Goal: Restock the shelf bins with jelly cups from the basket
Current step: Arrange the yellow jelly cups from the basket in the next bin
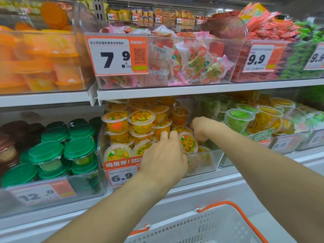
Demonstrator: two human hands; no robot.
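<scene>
Left hand (164,155) grips a clear orange-lidded jelly cup (188,142) in the clear plastic bin (210,155) (right hand's (205,128) grip indeterminate); should seat it flat.

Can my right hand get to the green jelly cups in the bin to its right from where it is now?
Probably yes. The right hand is in the orange cup bin, and the green jelly cups sit heaped in the open-topped neighbouring bin; only the clear divider wall lies between, low enough to reach over.

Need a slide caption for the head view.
Both hands reach into the orange jelly cup bin, white basket below.
</scene>
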